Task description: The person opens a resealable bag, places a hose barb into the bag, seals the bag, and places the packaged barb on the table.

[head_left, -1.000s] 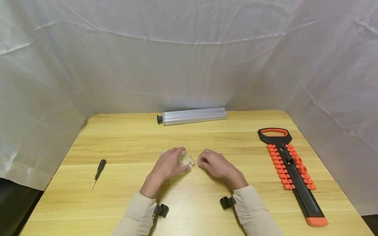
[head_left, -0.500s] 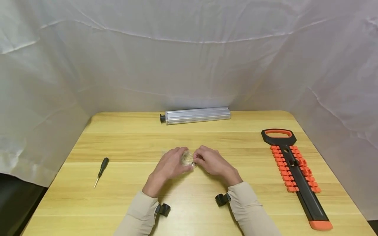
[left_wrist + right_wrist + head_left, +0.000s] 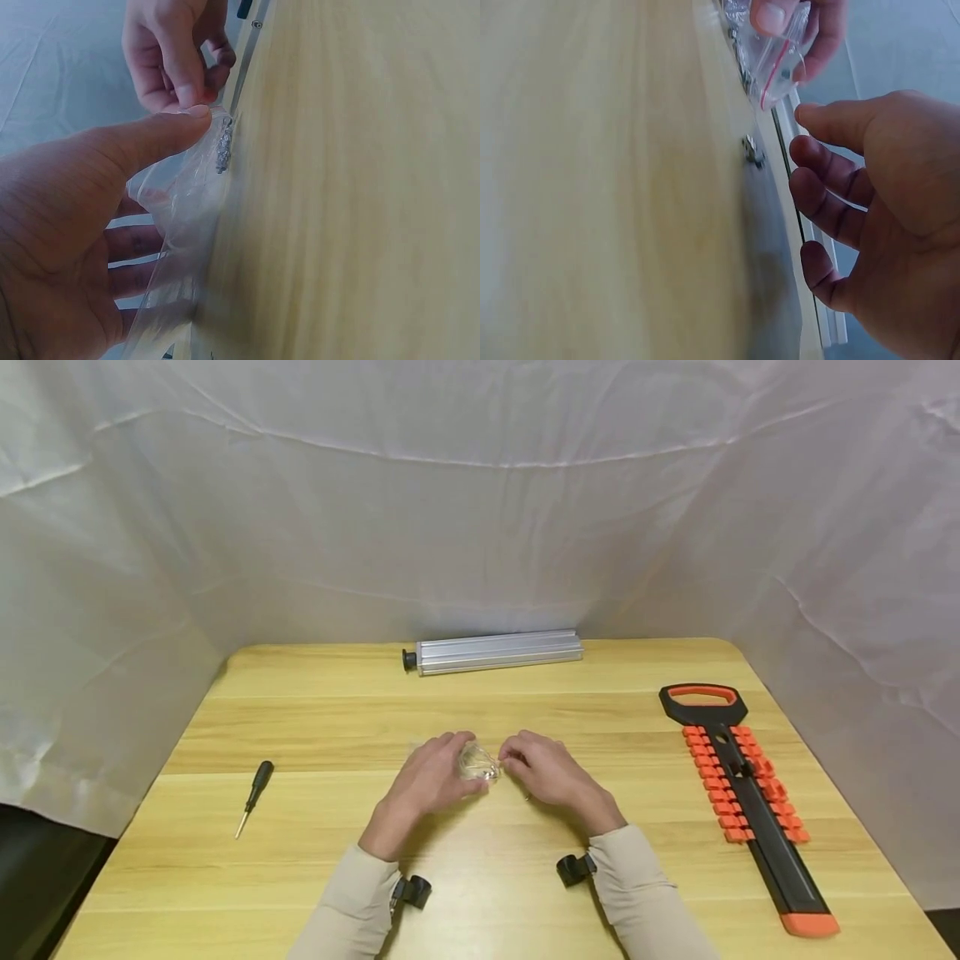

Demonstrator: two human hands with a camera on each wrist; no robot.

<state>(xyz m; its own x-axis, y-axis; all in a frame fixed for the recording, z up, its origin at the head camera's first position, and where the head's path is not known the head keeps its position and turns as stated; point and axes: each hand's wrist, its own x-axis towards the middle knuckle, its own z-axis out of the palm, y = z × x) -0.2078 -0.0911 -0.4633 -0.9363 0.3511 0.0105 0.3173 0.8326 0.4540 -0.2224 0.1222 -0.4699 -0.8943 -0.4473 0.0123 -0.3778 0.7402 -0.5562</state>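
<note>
My left hand holds a clear plastic zip bag between thumb and fingers, just above the table. In the left wrist view, small metal screws or similar hardware lie bunched in the bag near its mouth. A red zip line crosses the bag in the right wrist view. My right hand is at the bag's mouth, thumb tip close to its edge and the other fingers curled. Whether it pinches anything is hidden. Beneath it, a small metal piece lies on the table.
A black-handled screwdriver lies on the left of the wooden table. At the back edge lies a silver aluminium profile with a black knob. On the right is a black rack with orange clips. Pale cloth surrounds the table.
My right hand moved left to the bag's mouth by half a second ago, then drew back slightly right. The left hand keeps its hold on the bag. The view shifted slightly.
</note>
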